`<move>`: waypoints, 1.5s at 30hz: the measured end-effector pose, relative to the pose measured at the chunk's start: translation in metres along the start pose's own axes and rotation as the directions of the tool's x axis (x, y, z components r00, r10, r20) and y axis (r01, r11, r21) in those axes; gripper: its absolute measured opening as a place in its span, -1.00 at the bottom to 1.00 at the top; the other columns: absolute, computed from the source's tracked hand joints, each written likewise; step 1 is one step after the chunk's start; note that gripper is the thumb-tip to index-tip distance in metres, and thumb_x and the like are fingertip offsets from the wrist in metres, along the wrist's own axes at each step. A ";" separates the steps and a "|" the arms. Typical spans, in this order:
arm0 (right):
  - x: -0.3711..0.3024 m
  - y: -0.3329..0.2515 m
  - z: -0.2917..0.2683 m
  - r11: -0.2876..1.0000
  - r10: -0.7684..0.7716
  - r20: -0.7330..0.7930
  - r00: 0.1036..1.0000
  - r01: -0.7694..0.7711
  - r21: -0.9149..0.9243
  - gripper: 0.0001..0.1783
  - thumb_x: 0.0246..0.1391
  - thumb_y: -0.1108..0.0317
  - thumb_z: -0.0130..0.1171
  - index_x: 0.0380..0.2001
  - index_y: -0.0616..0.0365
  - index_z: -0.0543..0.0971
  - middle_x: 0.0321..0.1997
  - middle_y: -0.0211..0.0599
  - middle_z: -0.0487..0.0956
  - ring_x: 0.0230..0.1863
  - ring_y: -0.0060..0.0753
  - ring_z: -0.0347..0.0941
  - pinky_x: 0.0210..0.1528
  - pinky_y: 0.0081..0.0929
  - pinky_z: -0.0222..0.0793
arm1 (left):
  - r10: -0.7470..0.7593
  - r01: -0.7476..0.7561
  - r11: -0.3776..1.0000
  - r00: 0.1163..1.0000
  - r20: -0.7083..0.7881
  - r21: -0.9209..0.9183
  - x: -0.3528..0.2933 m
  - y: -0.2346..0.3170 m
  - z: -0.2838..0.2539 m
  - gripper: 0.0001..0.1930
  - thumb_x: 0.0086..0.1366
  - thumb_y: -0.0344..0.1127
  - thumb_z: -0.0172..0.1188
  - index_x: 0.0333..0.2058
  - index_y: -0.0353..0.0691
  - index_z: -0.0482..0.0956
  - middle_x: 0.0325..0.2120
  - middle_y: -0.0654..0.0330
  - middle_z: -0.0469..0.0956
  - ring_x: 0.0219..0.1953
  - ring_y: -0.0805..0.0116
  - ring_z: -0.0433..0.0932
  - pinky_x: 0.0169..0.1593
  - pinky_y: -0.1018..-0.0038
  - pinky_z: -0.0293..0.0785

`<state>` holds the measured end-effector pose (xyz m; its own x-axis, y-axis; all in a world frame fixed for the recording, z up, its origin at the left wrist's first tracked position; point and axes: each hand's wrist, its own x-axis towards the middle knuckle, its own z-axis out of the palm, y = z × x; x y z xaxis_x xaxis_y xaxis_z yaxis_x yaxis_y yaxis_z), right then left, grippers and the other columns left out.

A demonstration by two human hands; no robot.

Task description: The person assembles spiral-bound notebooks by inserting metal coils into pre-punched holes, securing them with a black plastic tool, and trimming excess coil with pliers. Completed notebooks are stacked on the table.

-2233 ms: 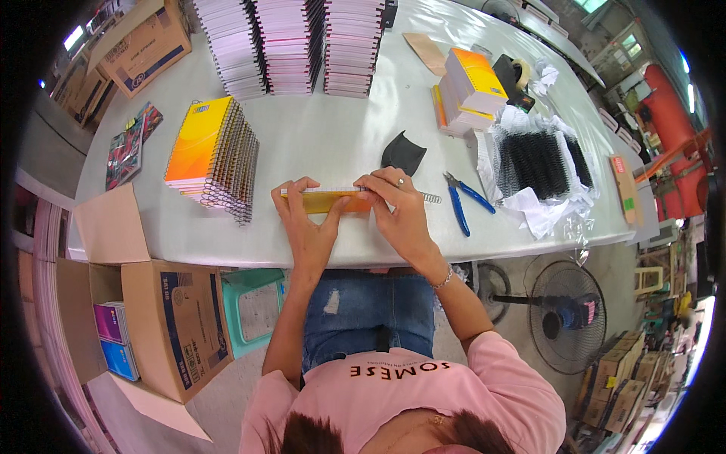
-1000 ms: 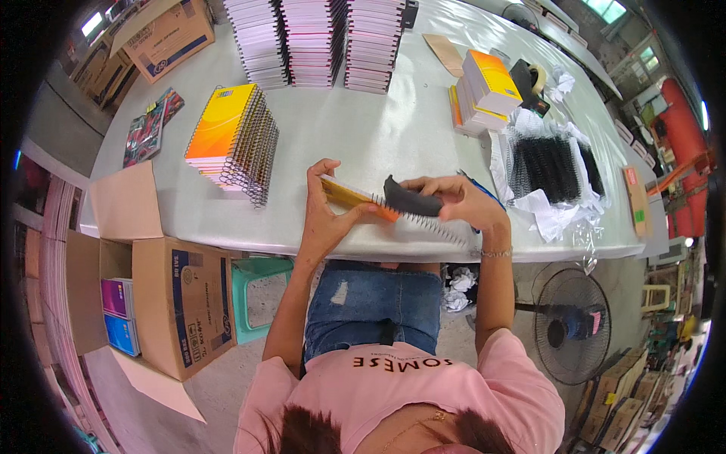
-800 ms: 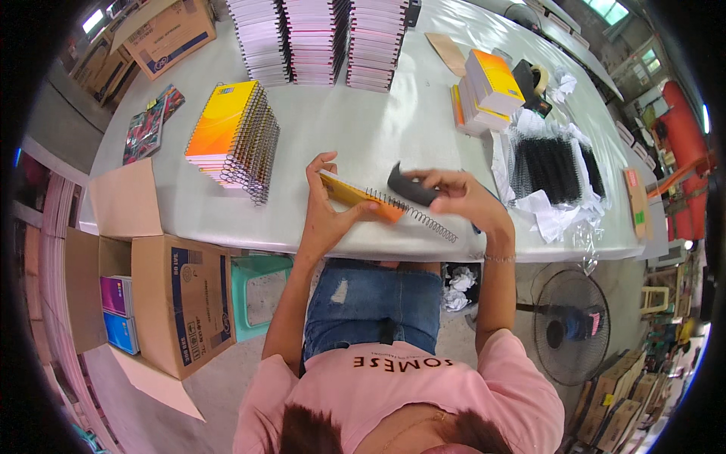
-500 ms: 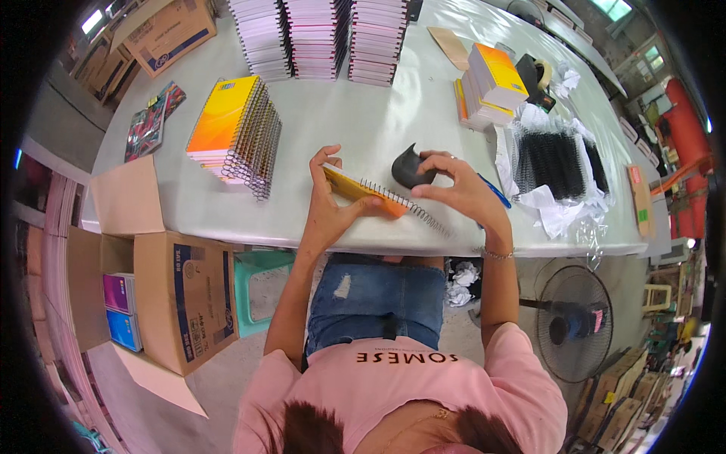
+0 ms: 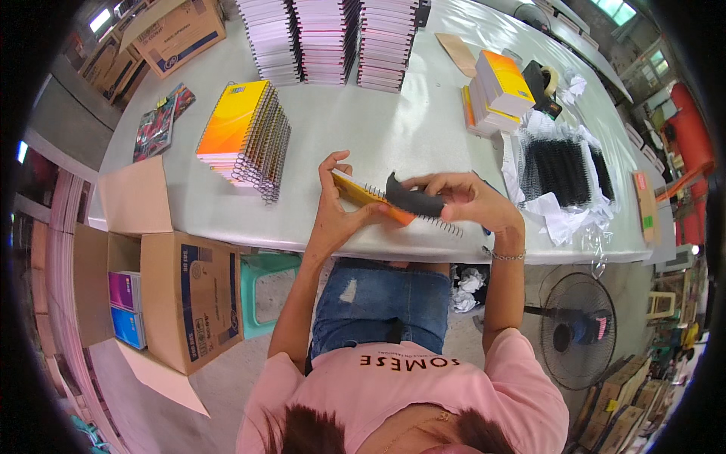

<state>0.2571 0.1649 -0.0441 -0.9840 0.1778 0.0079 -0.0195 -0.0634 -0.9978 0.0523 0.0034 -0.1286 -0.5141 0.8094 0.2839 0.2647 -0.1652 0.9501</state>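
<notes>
My left hand (image 5: 337, 218) is closed around a small yellow-orange notebook (image 5: 352, 189), tilted up above the table's near edge, with the thumb on its near side. A thin wire coil (image 5: 446, 225) runs along the notebook's bound edge, and its loose end sticks out to the right. In my right hand (image 5: 484, 203) is a curved black piece (image 5: 416, 200) with a pointed tip, its exact kind unclear. That piece lies against the coil and covers part of it. Some of the right fingers are hidden behind it.
Coil-bound orange notebooks (image 5: 233, 125) are stacked at left, with tall paper stacks (image 5: 325, 45) behind. At right stand yellow-orange paper blocks (image 5: 503, 79) and black coils (image 5: 556, 170) on white paper. Below the table are an open carton (image 5: 208, 291) and a fan (image 5: 578, 333).
My right hand has brought the black piece down from above the notebook onto the coil, and its grip has turned. The left hand keeps its hold. The whole view has shifted slightly.
</notes>
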 end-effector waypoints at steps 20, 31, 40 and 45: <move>0.029 0.002 -0.001 0.989 0.139 -0.067 0.988 -0.142 -0.029 -0.63 0.14 0.19 0.36 -0.11 0.22 0.60 0.05 -0.26 0.59 0.02 -0.46 0.47 0.16 -0.49 0.34 | 0.041 -0.039 0.999 0.997 0.061 -0.024 0.004 -0.001 -0.001 0.05 -0.16 -0.35 0.64 0.27 -0.07 0.12 -0.20 0.29 0.21 -0.13 0.44 0.30 0.06 0.51 0.29; 0.046 0.007 0.008 0.891 0.003 -0.226 0.974 -0.105 -0.442 -0.63 0.07 0.20 0.40 -0.13 0.19 0.61 0.08 -0.26 0.57 0.13 -0.38 0.41 0.28 -0.41 0.23 | 0.000 0.004 0.998 0.998 0.060 -0.056 -0.002 0.000 -0.002 0.01 -0.13 -0.17 0.64 0.25 -0.08 0.18 -0.05 0.11 0.28 0.07 0.23 0.32 0.20 0.35 0.23; -0.030 0.070 -0.024 0.424 -0.367 -0.742 0.560 -0.609 -0.670 -0.40 0.05 0.07 0.35 0.15 -0.04 0.48 0.28 0.10 0.37 0.42 0.13 0.10 0.39 -0.06 0.02 | 0.024 -0.032 0.998 0.991 -0.134 -0.055 -0.006 0.013 0.024 -0.43 0.31 -0.32 0.28 0.20 -0.24 0.22 0.01 0.06 0.30 0.10 0.25 0.28 0.24 0.38 0.20; -0.067 0.081 -0.013 0.385 -0.370 -0.761 0.533 -0.658 -0.648 -0.40 0.13 0.10 0.26 0.23 -0.07 0.42 0.23 0.02 0.36 0.28 0.08 0.19 0.37 0.06 -0.08 | -0.032 0.016 0.992 0.991 -0.133 -0.123 -0.008 0.012 0.020 -0.66 0.40 -0.31 0.18 0.07 -0.27 0.38 -0.16 0.16 0.44 -0.09 0.42 0.39 0.06 0.48 0.33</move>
<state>0.3235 0.1603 -0.1259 -0.3822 0.8655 0.3238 0.7543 0.4946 -0.4317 0.0760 0.0068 -0.1225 -0.6260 0.7324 0.2678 0.1545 -0.2201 0.9632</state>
